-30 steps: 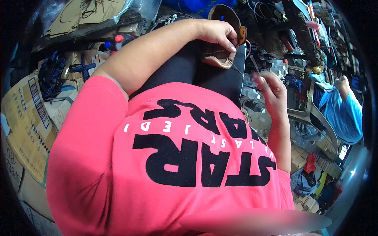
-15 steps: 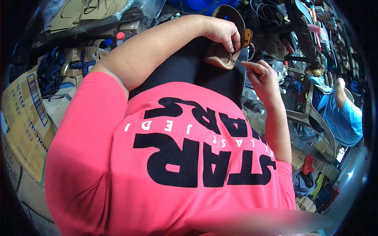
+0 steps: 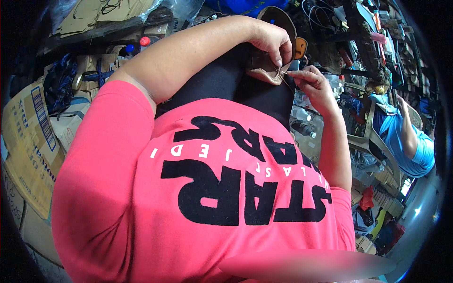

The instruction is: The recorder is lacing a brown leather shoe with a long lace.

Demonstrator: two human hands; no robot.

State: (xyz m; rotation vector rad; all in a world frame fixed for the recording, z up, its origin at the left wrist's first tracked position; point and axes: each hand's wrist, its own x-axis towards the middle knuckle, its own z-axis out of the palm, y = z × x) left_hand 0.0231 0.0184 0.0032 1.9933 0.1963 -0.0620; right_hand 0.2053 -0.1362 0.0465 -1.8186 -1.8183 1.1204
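A brown leather shoe (image 3: 265,74) lies across my dark-trousered lap, its opening facing up and a tan strap piece (image 3: 300,48) sticking out at its right side. My left hand (image 3: 276,43) grips the shoe's edge, thumb and fingers closed on the leather. Close to the same edge, my right hand (image 3: 315,86) has its thumb and forefinger pinched together, with the fingertips at the shoe. A thin thread (image 3: 287,85) trails down from that spot. Whether a needle is between the right fingertips is too small to tell.
Cardboard boxes (image 3: 28,146) are stacked at the left, with a red-capped bottle (image 3: 144,42) beyond my left arm. Clear plastic bottles (image 3: 303,121) lie right of my lap. Farther right, a person in a blue shirt (image 3: 406,144) is near a chair (image 3: 377,139).
My right hand has moved slightly up and left, so its fingertips now meet the shoe's edge. My left hand and the shoe have shifted a little right. The other person's arm has moved.
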